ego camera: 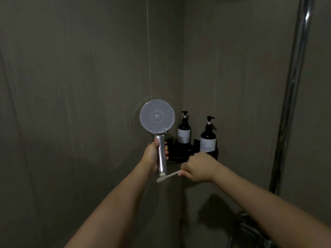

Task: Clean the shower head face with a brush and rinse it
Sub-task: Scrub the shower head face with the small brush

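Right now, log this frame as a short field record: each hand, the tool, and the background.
left hand: grips chrome handle of round grey shower head, face toward camera
right hand: holds thin white brush
brush contact: bristle end by handle's lower end, off the face
background: two dark pump bottles on black corner shelf

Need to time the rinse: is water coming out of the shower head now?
Off, apparently: no spray shows at the shower head face, held upright by the left hand.
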`<state>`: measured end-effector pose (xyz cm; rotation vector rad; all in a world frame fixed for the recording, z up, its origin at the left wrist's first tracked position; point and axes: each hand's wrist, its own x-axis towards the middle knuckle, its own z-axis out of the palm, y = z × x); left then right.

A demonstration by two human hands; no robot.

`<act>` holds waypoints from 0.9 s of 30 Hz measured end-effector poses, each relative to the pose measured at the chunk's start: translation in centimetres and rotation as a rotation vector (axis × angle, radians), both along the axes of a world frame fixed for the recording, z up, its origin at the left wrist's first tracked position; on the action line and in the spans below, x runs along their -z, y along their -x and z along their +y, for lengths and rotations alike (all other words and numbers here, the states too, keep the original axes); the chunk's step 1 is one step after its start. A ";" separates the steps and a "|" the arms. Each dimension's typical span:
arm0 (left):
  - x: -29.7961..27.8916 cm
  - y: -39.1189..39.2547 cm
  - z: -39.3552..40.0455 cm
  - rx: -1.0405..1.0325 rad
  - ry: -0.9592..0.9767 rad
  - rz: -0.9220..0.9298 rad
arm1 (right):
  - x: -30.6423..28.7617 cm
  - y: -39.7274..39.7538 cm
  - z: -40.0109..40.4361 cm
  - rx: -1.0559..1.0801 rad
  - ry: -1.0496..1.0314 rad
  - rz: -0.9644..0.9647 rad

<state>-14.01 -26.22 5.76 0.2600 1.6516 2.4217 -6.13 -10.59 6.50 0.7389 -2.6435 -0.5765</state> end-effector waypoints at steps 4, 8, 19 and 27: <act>0.0 0.5 -0.5 -0.023 0.022 0.005 | -1.3 -0.2 2.6 0.158 0.005 -0.014; -0.1 0.3 0.0 -0.019 -0.026 -0.020 | -0.5 -0.2 0.2 -0.012 -0.045 0.022; 0.7 0.4 0.2 -0.028 0.029 -0.027 | 0.3 -0.4 0.0 0.042 -0.021 -0.002; 0.9 -0.4 0.6 0.011 0.004 -0.048 | -0.5 -0.7 0.5 0.133 0.145 -0.081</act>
